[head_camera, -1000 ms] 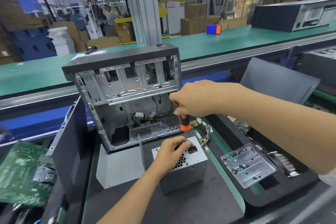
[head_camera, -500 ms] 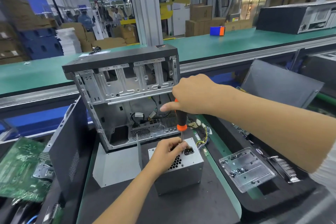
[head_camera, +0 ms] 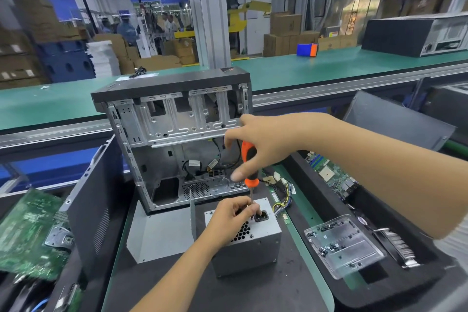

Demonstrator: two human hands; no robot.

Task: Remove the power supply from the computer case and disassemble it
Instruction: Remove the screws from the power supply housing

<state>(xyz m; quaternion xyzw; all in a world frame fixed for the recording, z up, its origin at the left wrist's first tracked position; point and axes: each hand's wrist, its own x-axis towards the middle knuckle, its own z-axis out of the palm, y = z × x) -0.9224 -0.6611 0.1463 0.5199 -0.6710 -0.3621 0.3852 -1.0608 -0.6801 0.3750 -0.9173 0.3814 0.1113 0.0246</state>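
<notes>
Looking down over the bench, I took the open computer case (head_camera: 174, 139) as my landmark: it stood upright with its side panel off and its bay empty, which told me the power supply was already out. A dark side panel (head_camera: 98, 200) leaned just left of the case, probably parked there to keep the work area free. The power supply (head_camera: 249, 240) sat on the black mat directly in front of the case, vent-and-socket face turned upward, so its screws could be reached from above; its wire bundle (head_camera: 285, 192) trailed back toward the case's right foot. A clear screw tray (head_camera: 344, 246) lay to the right of the case and nearer me, close enough, I judged, for dropping loose screws. My right hand (head_camera: 266, 142) was wrapped around the orange-and-black handle of the screwdriver (head_camera: 249, 167), held upright in front of the case's lower right corner, thumb stretched out, fingers closed on the grip. My left hand (head_camera: 234, 215) rested on top of the power supply, fingertips pinched narrowly around the shaft near its tip by the power socket, I thought to steer the tip onto a screw. The only writing was on a blue sign far behind the case; I could not read it.
</notes>
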